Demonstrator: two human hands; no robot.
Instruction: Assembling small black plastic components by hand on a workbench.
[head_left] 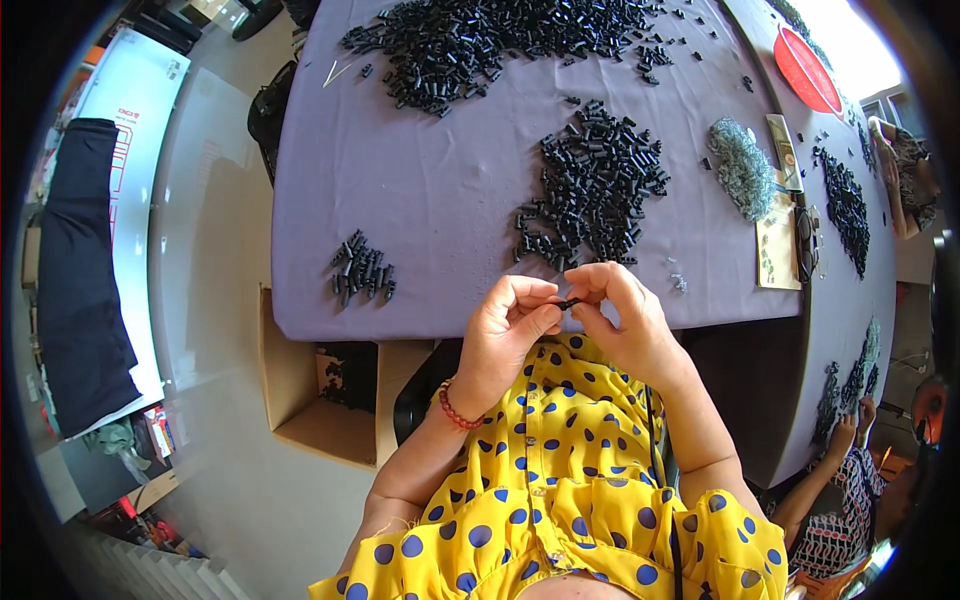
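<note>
Your yellow blouse [535, 470], of thin cloth with soft gathers and round blue dots, lies nearest to the camera. Above it, your left hand [508, 325] and your right hand [622, 312] meet at the near edge of the surface [420, 190]. Between them is one small black part [568, 304], narrow and slightly shiny; both hands pinch it between thumb and fingertips. On your left wrist sits a bracelet [460, 412] of round red beads.

The surface wears a smooth mauve cloth with light creases. Just beyond your hands lies the middle pile [600, 185] of short black tubes; a small pile [360, 268] lies to the left, and the big pile [450, 50] at the far side. To the right rests a greyish heap [742, 168], rough and glinting; its material I cannot tell.
</note>
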